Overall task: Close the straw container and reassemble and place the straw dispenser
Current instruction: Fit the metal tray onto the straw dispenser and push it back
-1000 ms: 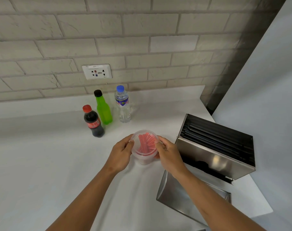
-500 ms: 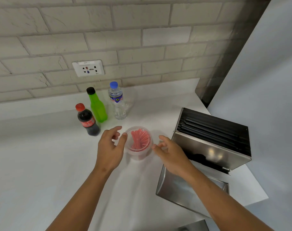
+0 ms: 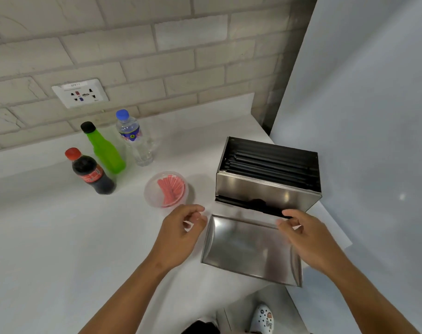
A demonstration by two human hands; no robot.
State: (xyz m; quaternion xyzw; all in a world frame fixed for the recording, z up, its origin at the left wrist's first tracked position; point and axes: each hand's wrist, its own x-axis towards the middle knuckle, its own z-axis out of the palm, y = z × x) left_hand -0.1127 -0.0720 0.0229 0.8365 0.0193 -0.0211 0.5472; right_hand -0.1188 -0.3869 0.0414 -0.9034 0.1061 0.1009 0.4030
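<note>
Flanking one steel lid (image 3: 251,249), two hands' fingers (image 3: 195,213) apart, beside three bottles (image 3: 103,150).

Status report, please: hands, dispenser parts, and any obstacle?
Left hand open, empty, beside steel lid. Right hand at lid's far right corner, grip unclear. Dispenser body open-topped, black straws inside. Round straw container clear of the lid.

Taking the open steel dispenser box (image 3: 269,189) as landmark: its left side is hemmed by the round straw container (image 3: 166,190), with three bottles (image 3: 103,153) farther left behind that. Just in front lies the steel lid (image 3: 248,249), blocking the near approach. Bare counter (image 3: 60,237) spreads well left of the lid. The counter's edge falls away just right of the box.
</note>
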